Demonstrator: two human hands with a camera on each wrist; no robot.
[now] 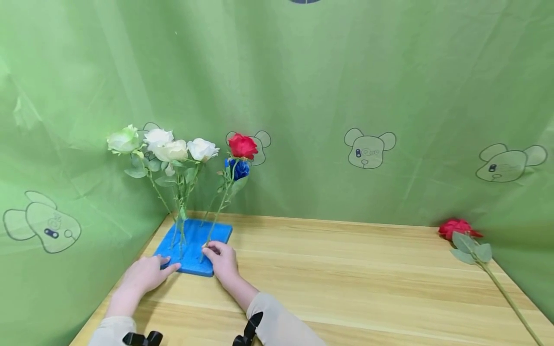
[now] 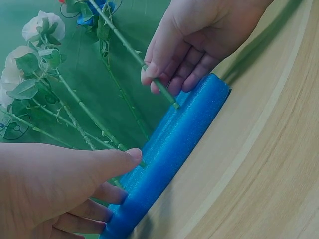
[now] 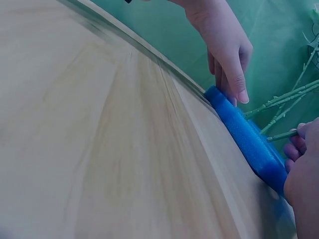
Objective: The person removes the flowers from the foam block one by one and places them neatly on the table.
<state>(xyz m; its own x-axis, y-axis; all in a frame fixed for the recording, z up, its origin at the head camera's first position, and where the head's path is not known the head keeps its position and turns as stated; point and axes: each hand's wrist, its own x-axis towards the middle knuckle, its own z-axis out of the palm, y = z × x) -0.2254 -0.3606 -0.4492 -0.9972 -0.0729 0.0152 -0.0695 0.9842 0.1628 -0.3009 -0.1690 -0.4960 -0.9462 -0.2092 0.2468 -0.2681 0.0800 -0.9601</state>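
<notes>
In the head view, my right hand [image 1: 222,263] pinches the lower stem of a red rose [image 1: 243,146] between thumb and fingers. The stem's cut end [image 2: 175,105] meets the top of a blue foam board [image 1: 195,236] near its front right part. My left hand [image 1: 147,275] rests at the board's front left corner, its thumb extended over the top and its fingers along the side. Several white roses [image 1: 202,149] stand in the board on green stems, toward its left. A blue rose [image 1: 239,169] stands behind the red one, partly hidden by it.
Another red rose [image 1: 459,229] lies at the table's far right, its long stem running toward the front. The wooden table [image 1: 346,274] meets a green curtain [image 1: 311,86] with bear-head drawings at the back and sides.
</notes>
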